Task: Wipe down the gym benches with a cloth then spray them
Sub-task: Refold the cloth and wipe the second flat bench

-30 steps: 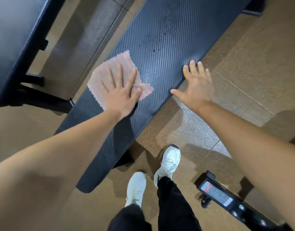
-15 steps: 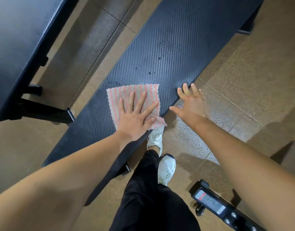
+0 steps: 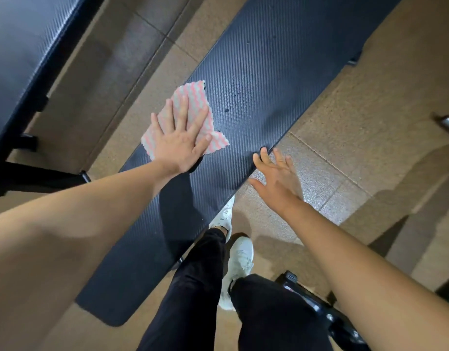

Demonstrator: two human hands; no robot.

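- The left hand [image 3: 179, 145] lies flat with its fingers straight and spread on a pink-and-grey wavy-striped cloth [image 3: 191, 95]. It presses the cloth rather than gripping it, probably so the whole palm bears down on the fabric.
- The cloth rests on the long black ribbed-vinyl bench pad [image 3: 281, 59], towards the pad's far edge. One corner juts out past the thumb.
- A few dark droplets [image 3: 227, 110] sit on the pad just beyond the cloth, so that stretch likely needs wiping next.
- The right hand [image 3: 275, 178] is open and holds nothing, with its fingers fanned at the pad's near edge. It is blurred, so I cannot tell whether the fingertips touch the edge; it seems placed to steady the body during the reach.
- The person stands beside the pad on the brown speckled tile floor [image 3: 370, 110], white trainers [image 3: 240, 259] close to the pad's near edge, which lets both arms reach across it.
- A second dark padded bench [image 3: 15, 46] stands well apart to the left.
- No spray bottle shows, so I judge the wiping stage to be in hand, with spraying not yet begun.
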